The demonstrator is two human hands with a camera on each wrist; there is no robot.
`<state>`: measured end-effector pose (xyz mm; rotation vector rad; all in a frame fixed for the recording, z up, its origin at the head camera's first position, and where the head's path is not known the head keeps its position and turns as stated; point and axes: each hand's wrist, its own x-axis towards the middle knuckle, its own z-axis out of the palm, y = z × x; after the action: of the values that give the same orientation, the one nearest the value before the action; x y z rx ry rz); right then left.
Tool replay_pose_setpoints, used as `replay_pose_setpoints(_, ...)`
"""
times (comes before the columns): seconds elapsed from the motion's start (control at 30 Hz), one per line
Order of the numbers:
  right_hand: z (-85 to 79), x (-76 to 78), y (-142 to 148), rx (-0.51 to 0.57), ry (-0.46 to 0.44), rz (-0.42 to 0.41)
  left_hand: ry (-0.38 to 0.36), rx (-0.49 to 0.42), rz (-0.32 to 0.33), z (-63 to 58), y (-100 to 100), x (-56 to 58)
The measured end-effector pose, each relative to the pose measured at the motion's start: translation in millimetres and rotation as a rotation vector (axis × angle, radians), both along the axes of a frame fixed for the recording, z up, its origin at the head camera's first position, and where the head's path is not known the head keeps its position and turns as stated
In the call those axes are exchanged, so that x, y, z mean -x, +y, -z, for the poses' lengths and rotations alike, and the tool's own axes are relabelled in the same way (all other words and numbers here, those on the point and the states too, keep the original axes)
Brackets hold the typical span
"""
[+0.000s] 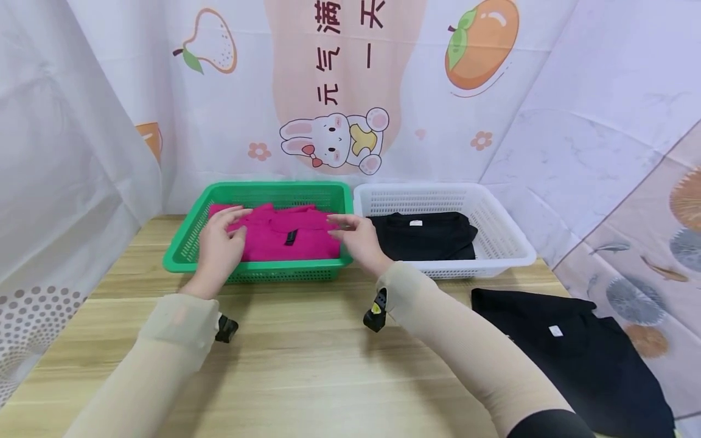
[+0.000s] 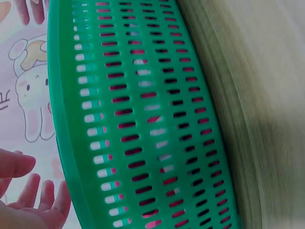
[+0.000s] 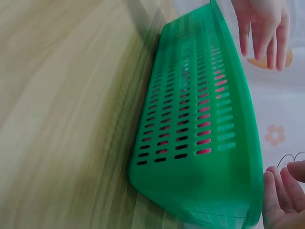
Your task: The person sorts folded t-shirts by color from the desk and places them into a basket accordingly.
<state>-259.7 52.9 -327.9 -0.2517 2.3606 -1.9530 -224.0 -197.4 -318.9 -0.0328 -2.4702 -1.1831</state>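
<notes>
A folded magenta shirt (image 1: 274,234) with a dark label lies in the green basket (image 1: 282,266). Over the basket's left end is my left hand (image 1: 219,240), fingers relaxed, thumb apart, holding nothing. My right hand (image 1: 358,240) hovers at the basket's right end, its loosely bent fingers over the shirt's edge and nothing in its grasp. The left wrist view has the left hand (image 2: 35,205) just past the green rim, and the right wrist view has the right hand (image 3: 286,198) beside the rim at the corner.
Right beside the green basket stands a white basket (image 1: 506,243) with folded black clothing (image 1: 421,237) in it. Another black garment (image 1: 575,359) with a white label is spread at the table's right side. A printed curtain (image 1: 219,121) hangs behind the wooden table (image 1: 306,365).
</notes>
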Motion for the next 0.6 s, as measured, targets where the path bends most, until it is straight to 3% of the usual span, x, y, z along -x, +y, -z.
replay_pose_setpoints(0.3, -5.2, -23.5, 13, 0.093, -0.002, -0.079, 0.008, -0.074, 0.057, 1.5, 15, -9.7)
replay_pose_setpoints(0.6, -4.2, -45.5, 32, 0.142, 0.003, -0.086, 0.019, -0.143, 0.094, 4.3, 34, -26.9)
